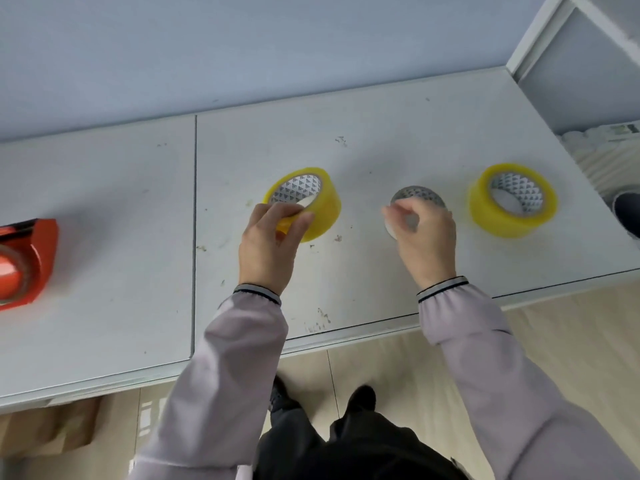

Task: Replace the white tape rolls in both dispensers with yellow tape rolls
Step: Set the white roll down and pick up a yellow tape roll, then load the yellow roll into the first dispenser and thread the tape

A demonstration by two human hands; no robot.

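Observation:
Two yellow tape rolls stand on the white table (pixel 346 271). My left hand (pixel 268 244) pinches the near rim of the left yellow roll (pixel 322 202), thumb inside the core. My right hand (pixel 424 233) is closed over a white tape roll (pixel 417 195) with a patterned grey core; most of that roll is hidden by the fingers. The second yellow roll (pixel 512 206) lies untouched at the right. A red tape dispenser (pixel 26 261) lies on its side at the far left edge, partly cut off by the frame; the roll in it looks whitish.
A white shelf unit (pixel 571 64) rises at the back right corner. White corrugated material (pixel 602 164) and a dark round object (pixel 627 209) sit beyond the table's right edge. My feet stand on the wooden floor below the front edge.

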